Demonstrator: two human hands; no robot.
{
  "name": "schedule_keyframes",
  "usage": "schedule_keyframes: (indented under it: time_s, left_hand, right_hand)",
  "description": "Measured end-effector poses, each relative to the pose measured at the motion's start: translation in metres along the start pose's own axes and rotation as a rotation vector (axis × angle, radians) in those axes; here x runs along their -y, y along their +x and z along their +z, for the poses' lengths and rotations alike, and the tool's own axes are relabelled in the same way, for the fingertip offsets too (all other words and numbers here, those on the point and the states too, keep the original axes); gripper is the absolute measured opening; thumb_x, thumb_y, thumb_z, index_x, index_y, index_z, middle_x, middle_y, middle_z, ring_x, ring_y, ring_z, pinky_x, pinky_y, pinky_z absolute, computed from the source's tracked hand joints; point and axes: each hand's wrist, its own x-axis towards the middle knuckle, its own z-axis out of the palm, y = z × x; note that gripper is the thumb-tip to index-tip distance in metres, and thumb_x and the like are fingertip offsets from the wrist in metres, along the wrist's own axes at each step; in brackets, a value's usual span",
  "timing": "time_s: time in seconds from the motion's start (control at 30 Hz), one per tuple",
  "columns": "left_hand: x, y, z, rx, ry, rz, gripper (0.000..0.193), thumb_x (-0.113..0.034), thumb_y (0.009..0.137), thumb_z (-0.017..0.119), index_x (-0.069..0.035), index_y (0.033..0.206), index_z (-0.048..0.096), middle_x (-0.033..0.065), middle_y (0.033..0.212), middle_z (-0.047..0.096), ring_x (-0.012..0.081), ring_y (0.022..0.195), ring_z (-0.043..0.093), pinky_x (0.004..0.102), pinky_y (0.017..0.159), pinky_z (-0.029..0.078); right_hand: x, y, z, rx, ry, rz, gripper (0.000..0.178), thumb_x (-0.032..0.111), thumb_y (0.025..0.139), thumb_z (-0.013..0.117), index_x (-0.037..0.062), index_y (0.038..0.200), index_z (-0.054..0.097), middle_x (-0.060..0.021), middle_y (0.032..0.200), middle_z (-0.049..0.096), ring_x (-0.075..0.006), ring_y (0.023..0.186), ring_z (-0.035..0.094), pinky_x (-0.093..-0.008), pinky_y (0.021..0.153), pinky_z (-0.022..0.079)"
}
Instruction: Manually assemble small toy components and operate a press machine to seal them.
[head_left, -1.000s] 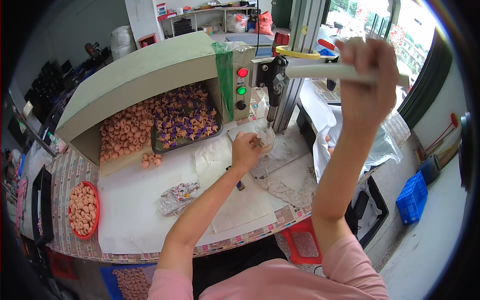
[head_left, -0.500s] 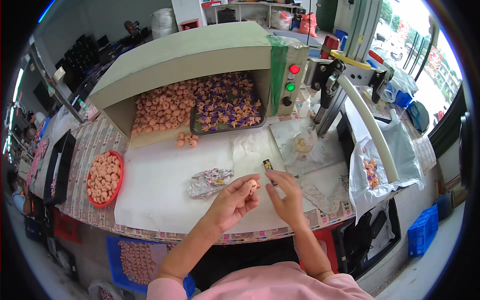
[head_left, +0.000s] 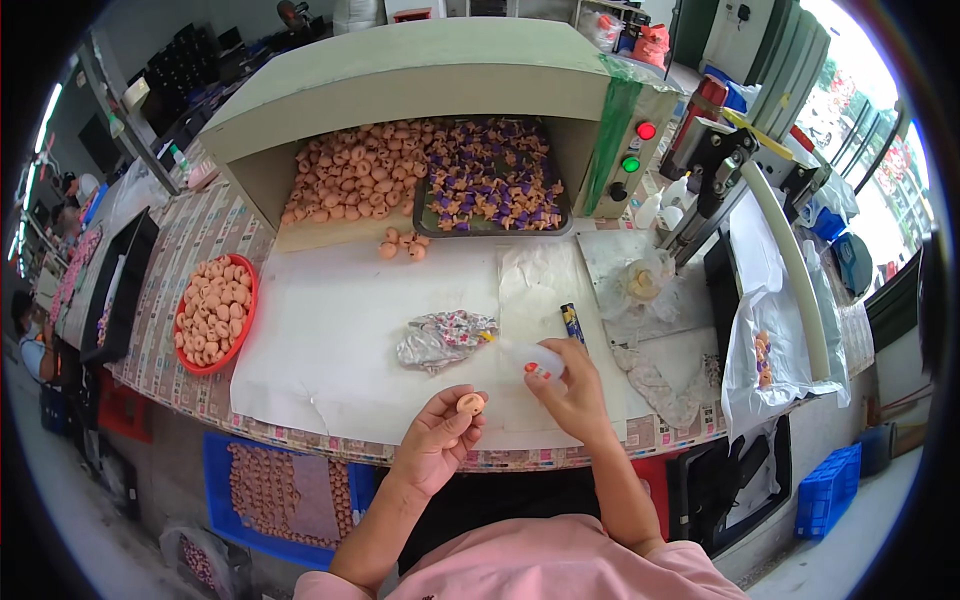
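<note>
In my left hand (head_left: 437, 440), near the front edge of the table, a small peach doll head (head_left: 471, 404) is pinched between thumb and fingertips. To its right and a little farther off, my right hand (head_left: 575, 393) is closed around a small whitish bottle (head_left: 537, 362) with red markings, tilted and somewhat blurred. Just beyond that hand a dark printed tube (head_left: 572, 323) lies on the white sheet (head_left: 330, 340). A crumpled silvery plastic bag (head_left: 440, 340) rests on the sheet between the hands and the big box-shaped machine.
Inside the machine (head_left: 400, 85) sit a heap of doll heads (head_left: 350, 170) and a dark tray (head_left: 500, 233) of purple-and-peach figure parts. A red basket (head_left: 252, 300) of heads stands left. On the right are a lever press (head_left: 790, 270) and a foil-lined box (head_left: 745, 330).
My hands have moved apart, the left drawing nearer to me with the doll head. A whitish bottle now shows in my right hand. The whole view has shifted.
</note>
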Motion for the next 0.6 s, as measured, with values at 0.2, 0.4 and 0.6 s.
schedule_keyframes:
  time_s: [0.2, 0.4, 0.6]
  left_hand:
    - [0.000, 0.010, -0.003, -0.011, 0.044, 0.006, 0.034, -0.008, 0.092, 0.061, -0.007, 0.125, 0.053, 0.0065, 0.114, 0.063, 0.0128, 0.094, 0.063, 0.0240, 0.079, 0.053]
    - [0.009, 0.019, -0.005, -0.030, 0.165, 0.018, 0.036, -0.010, 0.092, 0.061, -0.004, 0.126, 0.052, 0.0066, 0.112, 0.063, 0.0143, 0.096, 0.063, 0.0263, 0.080, 0.054]
    - [0.013, 0.022, -0.004, -0.028, 0.171, 0.027, 0.036, -0.010, 0.092, 0.062, -0.003, 0.125, 0.053, 0.0061, 0.110, 0.063, 0.0137, 0.095, 0.063, 0.0261, 0.079, 0.054]
  right_hand:
    - [0.026, -0.019, -0.014, -0.043, 0.411, 0.228, 0.032, 0.015, 0.075, 0.080, 0.0012, 0.099, 0.062, -0.0026, 0.089, 0.056, -0.0103, 0.079, 0.055, -0.0236, 0.069, 0.044]
    - [0.029, -0.035, -0.015, -0.105, 0.106, -0.063, 0.031, 0.021, 0.076, 0.080, 0.0000, 0.092, 0.064, -0.0054, 0.084, 0.057, -0.0143, 0.073, 0.054, -0.0262, 0.062, 0.042]
    - [0.025, -0.037, -0.015, -0.139, -0.017, -0.134, 0.031, 0.025, 0.076, 0.080, 0.0015, 0.091, 0.065, -0.0074, 0.078, 0.059, -0.0180, 0.069, 0.054, -0.0287, 0.058, 0.041]
